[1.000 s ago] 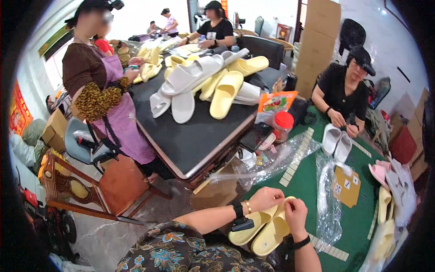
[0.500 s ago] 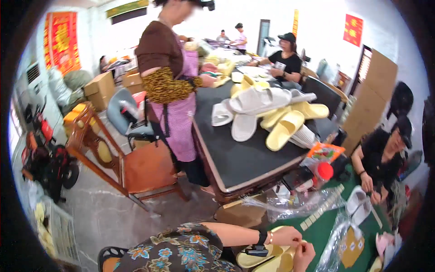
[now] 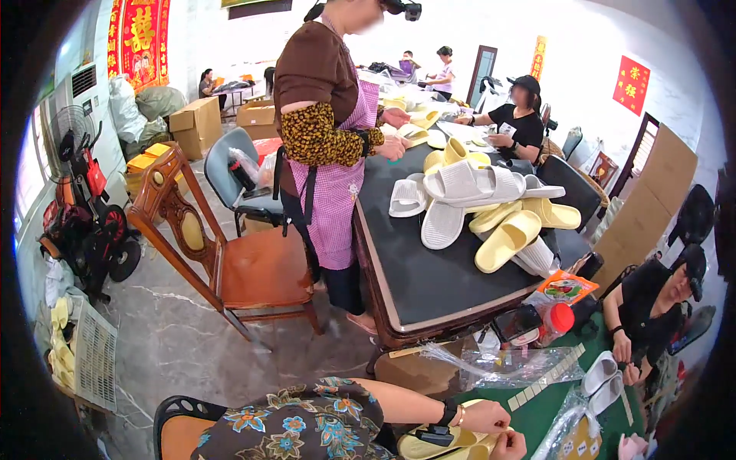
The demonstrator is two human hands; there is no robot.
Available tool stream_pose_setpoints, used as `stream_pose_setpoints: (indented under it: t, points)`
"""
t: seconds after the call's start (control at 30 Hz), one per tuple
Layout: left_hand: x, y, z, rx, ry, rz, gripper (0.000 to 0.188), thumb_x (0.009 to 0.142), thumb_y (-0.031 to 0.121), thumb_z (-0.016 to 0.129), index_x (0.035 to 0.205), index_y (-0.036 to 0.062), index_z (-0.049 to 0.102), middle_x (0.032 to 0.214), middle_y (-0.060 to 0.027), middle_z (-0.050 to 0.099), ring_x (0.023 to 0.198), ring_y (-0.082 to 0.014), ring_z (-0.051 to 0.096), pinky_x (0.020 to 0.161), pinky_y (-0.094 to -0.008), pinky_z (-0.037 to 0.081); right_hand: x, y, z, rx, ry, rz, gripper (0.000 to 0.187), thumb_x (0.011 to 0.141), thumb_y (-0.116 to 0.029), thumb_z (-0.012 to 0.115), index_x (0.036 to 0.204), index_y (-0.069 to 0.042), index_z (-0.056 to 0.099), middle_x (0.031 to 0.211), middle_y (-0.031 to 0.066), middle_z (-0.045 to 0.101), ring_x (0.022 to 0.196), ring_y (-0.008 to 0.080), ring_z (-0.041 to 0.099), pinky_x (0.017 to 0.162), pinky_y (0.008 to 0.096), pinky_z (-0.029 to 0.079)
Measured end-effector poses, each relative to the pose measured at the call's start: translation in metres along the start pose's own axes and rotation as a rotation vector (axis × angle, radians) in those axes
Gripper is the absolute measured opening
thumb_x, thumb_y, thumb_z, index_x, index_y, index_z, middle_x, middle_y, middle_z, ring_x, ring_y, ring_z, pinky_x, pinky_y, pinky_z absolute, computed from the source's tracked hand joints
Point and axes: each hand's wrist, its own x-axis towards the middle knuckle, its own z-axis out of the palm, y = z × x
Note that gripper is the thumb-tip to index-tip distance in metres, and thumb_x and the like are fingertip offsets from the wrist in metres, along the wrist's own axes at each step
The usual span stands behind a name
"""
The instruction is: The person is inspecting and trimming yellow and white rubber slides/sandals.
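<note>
My left hand (image 3: 484, 416) reaches in from a floral sleeve, with a dark band and a bracelet on the wrist. Its fingers are pinched together above a pair of pale yellow slippers (image 3: 429, 445) at the lower edge. Close beside it, my right hand (image 3: 509, 445) also has its fingers drawn together, partly cut off by the frame. Whatever lies between the fingertips is too small to make out. The slippers rest by the near edge of a green table (image 3: 529, 418), partly covered by my left wrist.
Clear plastic bags (image 3: 556, 433), a strip of pale labels (image 3: 546, 377), white slippers (image 3: 602, 382) and a red-lidded jar (image 3: 558, 320) lie on the green table. Beyond, a black-topped table (image 3: 422, 284) bears piled slippers. A wooden chair (image 3: 261, 264) stands left; co-workers sit and stand around.
The whole view has shifted, so the room appears farther right and lower. My hands stay close together over the yellow slippers. The standing co-worker's hands have moved at the black-topped table.
</note>
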Motion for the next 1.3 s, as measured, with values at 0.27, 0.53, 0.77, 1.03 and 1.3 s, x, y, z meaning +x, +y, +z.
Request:
stream_pose_setpoints:
  t: [0.27,0.53,0.77,1.03,1.3]
  points:
    - [0.0,0.005,-0.005,0.091,-0.132,-0.067,0.02,0.08,0.025,0.06,0.081,0.0064,0.066,0.074,-0.0122,0.063,0.072,-0.0324,0.06,0.062,-0.0423,0.047,0.0,0.007,0.004,0.023,0.005,-0.03,0.012,0.087,-0.012,0.064,0.093,-0.002,0.067,0.08,0.0143,0.063,0.072,0.0258,0.059,0.068,0.0345,0.048]
    - [0.013,0.026,-0.072,0.061,0.015,-0.045,0.027,0.083,0.021,0.062,0.106,0.0068,0.062,0.104,-0.0133,0.061,0.098,-0.0321,0.06,0.082,-0.0398,0.05,-0.005,0.003,-0.012,-0.046,-0.073,0.037,0.026,0.091,-0.016,0.062,0.11,0.002,0.063,0.098,0.0181,0.065,0.092,0.0281,0.062,0.082,0.0351,0.049]
    - [0.043,-0.031,-0.295,0.158,0.931,-0.166,0.02,0.076,0.014,0.064,0.089,-0.0018,0.062,0.086,-0.0142,0.063,0.072,-0.0289,0.061,0.066,-0.0358,0.05,-0.043,-0.005,-0.042,0.071,-0.312,0.124,0.064,0.08,-0.015,0.071,0.133,0.008,0.043,0.127,0.0243,0.052,0.116,0.0295,0.053,0.097,0.0354,0.043]
    - [0.019,-0.206,-0.495,-0.783,0.919,-0.262,0.022,0.09,0.028,0.058,0.095,0.0073,0.053,0.08,-0.0085,0.055,0.07,-0.0217,0.056,0.062,-0.0342,0.05,-0.057,0.012,-0.055,-0.14,0.193,0.214,0.027,0.077,0.001,0.059,0.103,0.0,0.064,0.078,0.0172,0.061,0.072,0.0313,0.059,0.065,0.0378,0.047]
    - [0.059,-0.192,-0.515,-0.843,1.106,-0.532,0.027,0.096,0.029,0.053,0.111,0.0052,0.052,0.096,-0.0111,0.056,0.082,-0.0236,0.057,0.07,-0.0311,0.051,-0.077,0.054,-0.253,-0.304,0.906,0.319,0.036,0.088,-0.001,0.055,0.124,0.001,0.055,0.119,0.0165,0.061,0.112,0.0259,0.056,0.096,0.0354,0.043]
